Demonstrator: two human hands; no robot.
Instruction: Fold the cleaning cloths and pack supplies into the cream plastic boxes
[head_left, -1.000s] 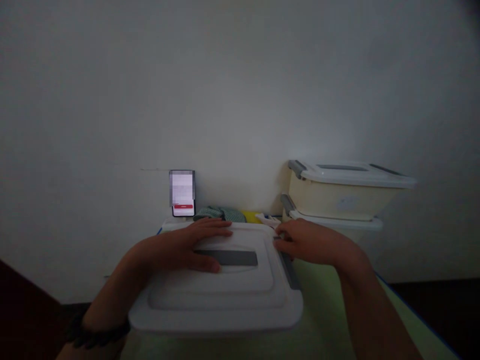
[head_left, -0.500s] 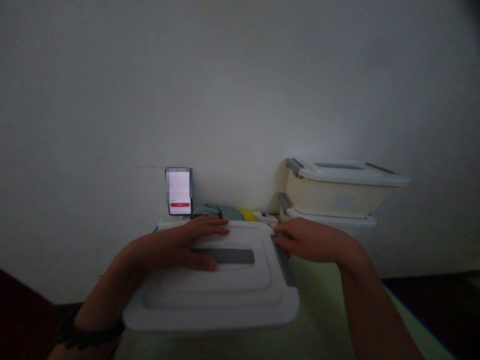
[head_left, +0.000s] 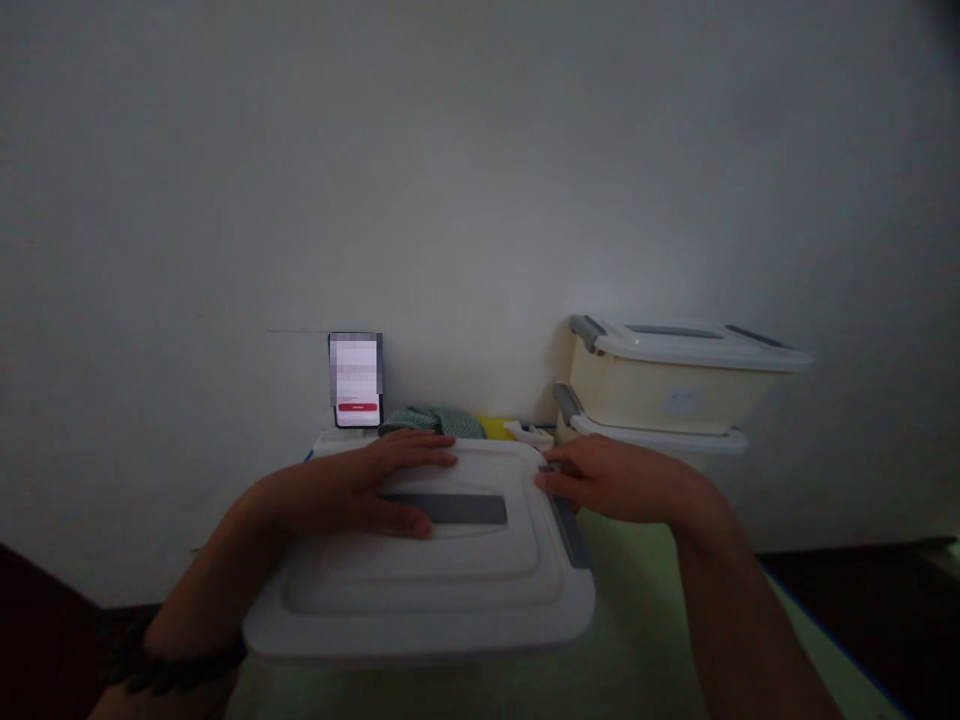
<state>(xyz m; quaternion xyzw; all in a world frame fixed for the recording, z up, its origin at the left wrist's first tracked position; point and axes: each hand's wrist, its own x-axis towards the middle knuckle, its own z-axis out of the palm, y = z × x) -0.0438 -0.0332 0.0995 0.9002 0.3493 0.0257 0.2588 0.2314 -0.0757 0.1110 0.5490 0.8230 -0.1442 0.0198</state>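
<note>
A white lidded storage box (head_left: 420,630) stands in front of me, its lid on top with a grey strip (head_left: 465,509) set in the middle. My left hand (head_left: 375,485) lies flat on the lid, fingers spread, the thumb over part of the grey strip. At the lid's right side, my right hand (head_left: 607,478) has its fingers bent round the far end of a grey latch (head_left: 571,535). Some of its fingertips are hidden behind the lid's edge. The box body is mostly out of sight beneath the lid.
Two cream storage boxes with white lids (head_left: 675,390) are stacked at the back right. A phone (head_left: 356,380) stands upright by the wall, beside a green patterned cloth (head_left: 435,423) and a yellow item (head_left: 493,429). The tabletop (head_left: 637,610) is pale green with a blue edge.
The whole view has shifted slightly, so everything sits a little further left and up. Both hands keep about the same places on the lid and latch.
</note>
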